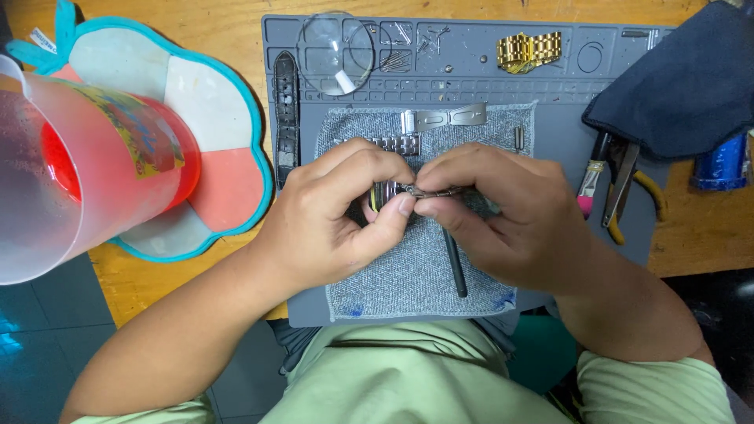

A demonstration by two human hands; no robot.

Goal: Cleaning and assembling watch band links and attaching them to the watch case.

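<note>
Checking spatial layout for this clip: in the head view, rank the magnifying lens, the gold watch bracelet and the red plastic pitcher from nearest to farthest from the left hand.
1. Magnifying lens: on the grey mat, straight beyond the left hand.
2. Red plastic pitcher: off to the left, on the flower-shaped coaster.
3. Gold watch bracelet: far edge of the mat, to the right.

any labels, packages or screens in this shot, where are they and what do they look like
Label on the translucent pitcher, far left: a curved strip sticker, yellow with mixed colours, print too blurred to make out.
Blue can or bottle, far right edge under the dark cloth pouch: cylindrical, blue with pale markings, mostly hidden.
No screens or signs in view.
</note>
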